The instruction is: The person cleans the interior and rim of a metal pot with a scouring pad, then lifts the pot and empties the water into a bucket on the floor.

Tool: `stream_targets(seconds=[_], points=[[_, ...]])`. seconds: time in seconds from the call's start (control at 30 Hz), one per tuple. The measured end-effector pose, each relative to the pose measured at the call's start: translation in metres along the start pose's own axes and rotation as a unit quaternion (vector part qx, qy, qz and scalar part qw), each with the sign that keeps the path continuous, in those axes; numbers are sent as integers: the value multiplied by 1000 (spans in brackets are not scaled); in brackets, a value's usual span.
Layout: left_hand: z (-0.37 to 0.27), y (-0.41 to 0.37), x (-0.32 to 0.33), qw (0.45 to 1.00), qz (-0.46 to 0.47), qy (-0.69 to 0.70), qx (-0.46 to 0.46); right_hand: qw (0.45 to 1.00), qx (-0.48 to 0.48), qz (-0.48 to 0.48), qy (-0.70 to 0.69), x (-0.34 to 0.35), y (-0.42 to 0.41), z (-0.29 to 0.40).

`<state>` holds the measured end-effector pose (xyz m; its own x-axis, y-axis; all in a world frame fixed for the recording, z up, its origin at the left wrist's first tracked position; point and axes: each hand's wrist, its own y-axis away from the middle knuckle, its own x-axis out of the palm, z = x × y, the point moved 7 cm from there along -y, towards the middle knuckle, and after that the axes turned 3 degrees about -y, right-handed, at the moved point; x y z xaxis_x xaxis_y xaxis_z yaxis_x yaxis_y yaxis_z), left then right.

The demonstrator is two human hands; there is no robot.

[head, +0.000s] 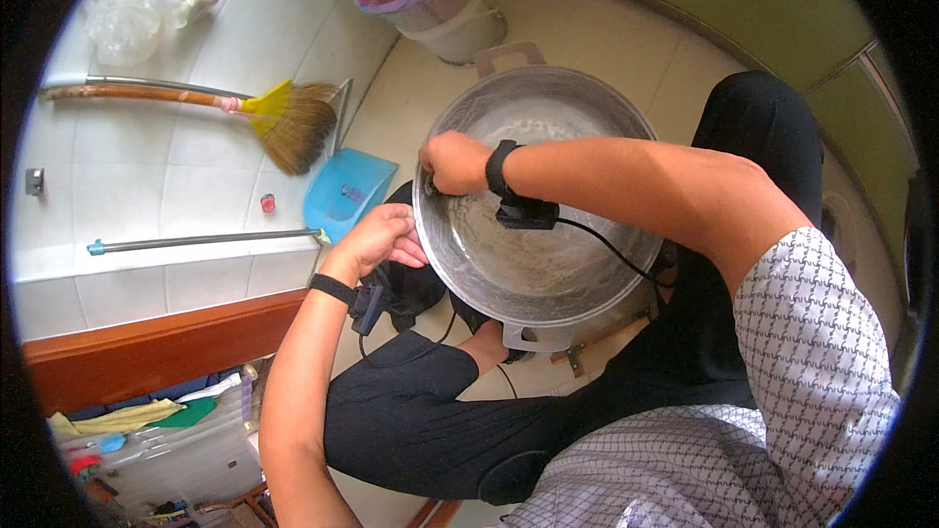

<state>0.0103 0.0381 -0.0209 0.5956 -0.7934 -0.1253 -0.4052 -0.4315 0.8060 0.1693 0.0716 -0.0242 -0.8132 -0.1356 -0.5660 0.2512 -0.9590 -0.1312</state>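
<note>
A large two-handled aluminium pot (513, 271) stands before me between my legs, with pale smears and a wet sheen inside. My right hand (458, 161) is closed in a fist against its inner left wall. Under those fingers a small dark pad (439, 185) shows, mostly hidden, so its exact kind is unclear. From outside, my left hand (389, 235) holds the pot's left rim with bent fingers. Each wrist wears a black strap with a small cabled device. My right forearm crosses above the pot and covers part of its inside.
Beyond the pot stands a bin (447, 22) with a pink liner. A straw broom (297, 121) and a blue dustpan (345, 194) are at the tiled wall on the left. Green cabinet doors (763, 15) line the far right. A black cable (609, 246) runs from my right wrist.
</note>
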Motion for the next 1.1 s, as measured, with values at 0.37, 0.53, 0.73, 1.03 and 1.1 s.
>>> stream_targets(seconds=[0.37,0.53,0.73,1.03,1.1], points=[[-5,4,5,999,-25,-28,16,997,-49,42,-52,28,28,28],[-2,3,4,998,-42,-36,17,999,-3,10,-52,26,22,14],[-2,7,5,998,-41,-43,23,997,-18,31,-65,34,25,24],[0,3,3,996,-62,-55,22,995,-37,47,-81,41,28,34],[-2,4,4,996,-64,-62,22,998,-12,37,-41,33,21,18]])
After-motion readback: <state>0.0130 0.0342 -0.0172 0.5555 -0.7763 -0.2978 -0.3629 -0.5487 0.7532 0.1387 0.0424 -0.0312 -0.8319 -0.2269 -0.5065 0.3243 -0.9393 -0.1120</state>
